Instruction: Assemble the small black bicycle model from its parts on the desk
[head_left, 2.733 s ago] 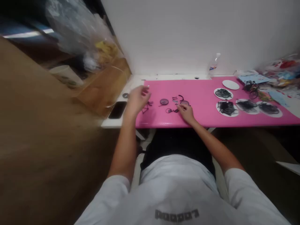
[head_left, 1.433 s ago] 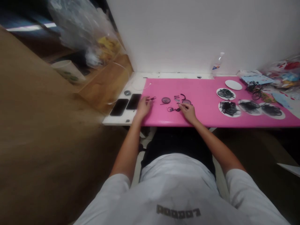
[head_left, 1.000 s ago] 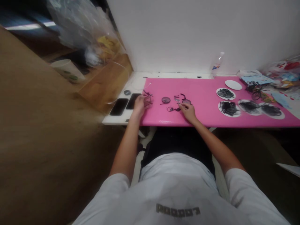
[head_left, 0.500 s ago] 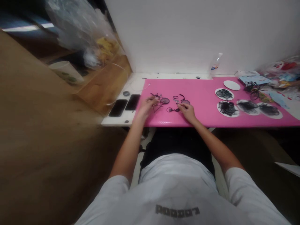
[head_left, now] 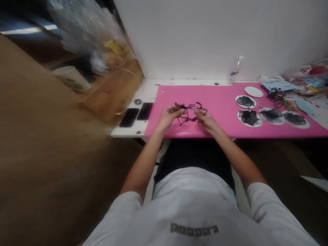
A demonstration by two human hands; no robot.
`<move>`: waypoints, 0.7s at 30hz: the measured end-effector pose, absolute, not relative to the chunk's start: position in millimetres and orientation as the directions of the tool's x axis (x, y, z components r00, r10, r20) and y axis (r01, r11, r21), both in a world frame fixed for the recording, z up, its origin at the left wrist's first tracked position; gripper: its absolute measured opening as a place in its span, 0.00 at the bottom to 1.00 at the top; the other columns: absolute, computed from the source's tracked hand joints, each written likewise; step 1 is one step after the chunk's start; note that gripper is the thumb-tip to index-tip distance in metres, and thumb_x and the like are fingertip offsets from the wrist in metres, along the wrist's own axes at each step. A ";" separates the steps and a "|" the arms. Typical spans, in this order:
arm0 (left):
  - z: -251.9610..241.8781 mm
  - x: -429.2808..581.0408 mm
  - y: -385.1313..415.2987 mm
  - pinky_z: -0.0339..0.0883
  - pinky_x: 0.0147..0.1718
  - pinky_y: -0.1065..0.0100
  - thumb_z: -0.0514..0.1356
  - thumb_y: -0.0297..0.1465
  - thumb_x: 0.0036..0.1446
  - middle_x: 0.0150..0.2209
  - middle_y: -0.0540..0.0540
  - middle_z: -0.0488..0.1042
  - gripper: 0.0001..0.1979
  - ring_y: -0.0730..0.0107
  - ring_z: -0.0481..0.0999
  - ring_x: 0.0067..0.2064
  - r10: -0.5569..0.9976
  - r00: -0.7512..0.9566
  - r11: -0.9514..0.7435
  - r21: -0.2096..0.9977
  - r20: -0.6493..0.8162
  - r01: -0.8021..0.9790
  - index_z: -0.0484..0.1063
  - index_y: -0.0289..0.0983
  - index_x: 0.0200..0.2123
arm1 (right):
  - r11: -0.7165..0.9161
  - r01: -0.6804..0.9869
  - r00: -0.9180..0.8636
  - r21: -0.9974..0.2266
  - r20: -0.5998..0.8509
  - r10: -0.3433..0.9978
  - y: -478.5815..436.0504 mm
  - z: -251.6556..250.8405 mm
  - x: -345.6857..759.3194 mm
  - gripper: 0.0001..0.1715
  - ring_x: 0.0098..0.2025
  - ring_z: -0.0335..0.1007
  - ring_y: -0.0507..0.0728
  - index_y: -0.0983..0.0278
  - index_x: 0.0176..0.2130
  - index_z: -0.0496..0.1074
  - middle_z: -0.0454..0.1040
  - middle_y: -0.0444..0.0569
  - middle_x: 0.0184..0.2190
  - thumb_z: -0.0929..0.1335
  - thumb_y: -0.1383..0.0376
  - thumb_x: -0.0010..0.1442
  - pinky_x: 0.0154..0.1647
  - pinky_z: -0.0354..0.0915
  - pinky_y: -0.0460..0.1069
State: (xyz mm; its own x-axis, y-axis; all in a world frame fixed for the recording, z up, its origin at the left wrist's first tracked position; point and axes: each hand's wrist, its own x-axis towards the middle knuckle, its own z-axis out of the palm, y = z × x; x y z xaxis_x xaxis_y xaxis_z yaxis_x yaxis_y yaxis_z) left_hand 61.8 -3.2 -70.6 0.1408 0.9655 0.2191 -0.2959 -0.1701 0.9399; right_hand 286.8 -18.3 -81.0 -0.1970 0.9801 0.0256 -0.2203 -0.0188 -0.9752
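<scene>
L to R: a pale cup [head_left: 73, 80] and wooden box [head_left: 118, 92] beside the white tabletop [head_left: 146, 90], two dark phones [head_left: 128, 117] at its L end. Over the pink mat [head_left: 220, 99], directly before me, my L hand [head_left: 166, 118] pinches a thin black bike-like frame [head_left: 187, 113]; my R hand [head_left: 207, 122] is at its R side, thumb and fingers drawn together, what's btwn them too small to tell. Farther R, white plates [head_left: 253, 92], most w/ black parts; a clear bottle [head_left: 237, 66] stands behind, nr the white wall [head_left: 192, 37]. Mat's front edge runs just below my hands; a wide pink stretch lies btwn R hand and plates, another btwn frame and back edge.
</scene>
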 end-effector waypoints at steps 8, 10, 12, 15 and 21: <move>-66.5 75.3 -16.1 0.84 0.51 0.54 0.82 0.36 0.49 0.43 0.40 0.88 0.20 0.58 0.88 0.44 0.926 0.112 -0.326 0.913 0.361 -0.244 0.87 0.36 0.43 | -0.099 -0.331 -0.235 -0.938 -0.020 0.972 -21.1 -74.7 287.1 0.42 0.25 0.33 0.49 0.57 0.33 0.67 0.43 0.33 0.24 0.85 0.34 0.42 0.24 0.36 0.48; -68.2 76.9 -16.4 0.84 0.54 0.53 0.82 0.37 0.49 0.44 0.40 0.88 0.19 0.57 0.88 0.45 0.920 0.107 -0.347 0.910 0.378 -0.229 0.87 0.37 0.43 | -0.108 -0.342 -0.243 -0.933 -0.024 0.970 -21.5 -75.7 287.0 0.39 0.25 0.34 0.49 0.57 0.34 0.70 0.42 0.33 0.24 0.84 0.34 0.48 0.24 0.36 0.48; -70.3 78.0 -16.3 0.83 0.54 0.52 0.82 0.37 0.50 0.45 0.40 0.88 0.18 0.57 0.88 0.47 0.917 0.104 -0.357 0.908 0.386 -0.218 0.87 0.38 0.43 | -0.117 -0.348 -0.250 -0.930 -0.029 0.968 -22.3 -76.5 286.5 0.36 0.24 0.34 0.49 0.58 0.35 0.71 0.41 0.33 0.24 0.83 0.34 0.52 0.24 0.37 0.48; -73.6 78.8 -16.0 0.84 0.53 0.54 0.81 0.36 0.51 0.46 0.41 0.88 0.16 0.56 0.88 0.47 0.910 0.097 -0.381 0.906 0.402 -0.182 0.88 0.39 0.43 | -0.131 -0.351 -0.254 -0.927 -0.041 0.966 -24.0 -76.3 285.1 0.35 0.24 0.35 0.49 0.58 0.36 0.73 0.42 0.34 0.24 0.82 0.35 0.53 0.24 0.38 0.47; -76.9 79.0 -16.6 0.84 0.51 0.55 0.79 0.34 0.55 0.46 0.41 0.88 0.14 0.58 0.88 0.45 0.891 0.106 -0.430 0.896 0.441 -0.115 0.88 0.40 0.44 | -0.157 -0.408 -0.291 -0.899 -0.035 0.956 -27.1 -72.6 282.4 0.38 0.24 0.34 0.47 0.59 0.33 0.72 0.45 0.33 0.23 0.85 0.36 0.47 0.22 0.37 0.46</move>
